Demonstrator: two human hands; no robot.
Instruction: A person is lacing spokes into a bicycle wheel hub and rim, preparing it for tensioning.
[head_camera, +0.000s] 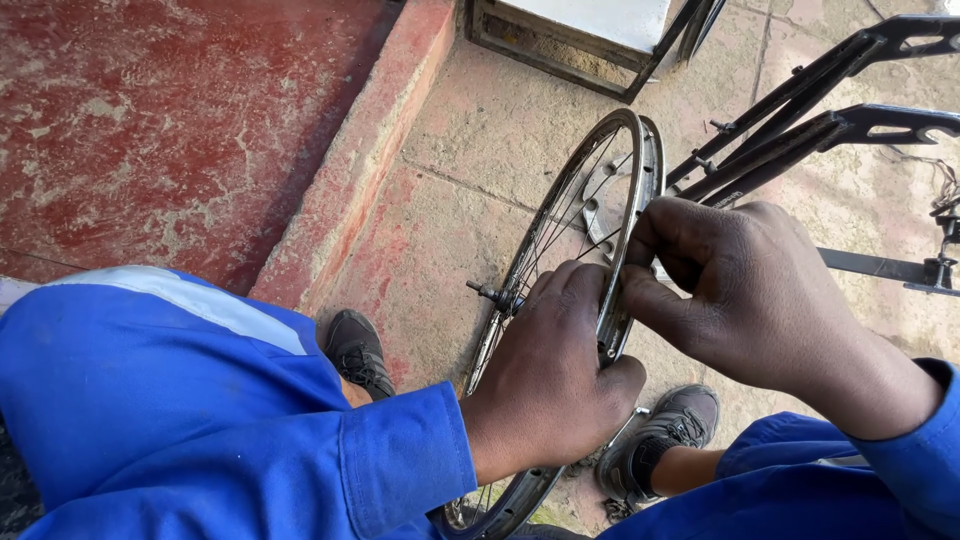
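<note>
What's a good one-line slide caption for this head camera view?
Seated person in blue coveralls steadies a bare bicycle wheel rim with the left hand while the right hand pinches its edge.

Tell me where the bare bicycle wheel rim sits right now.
In the head view the wheel rim stands upright at centre, between the person's shoes, gripped by the left hand and right hand, with a black frame to its right.

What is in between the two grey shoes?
The bare metal bicycle wheel stands upright between the left shoe and right shoe, seen from the head camera.
</note>
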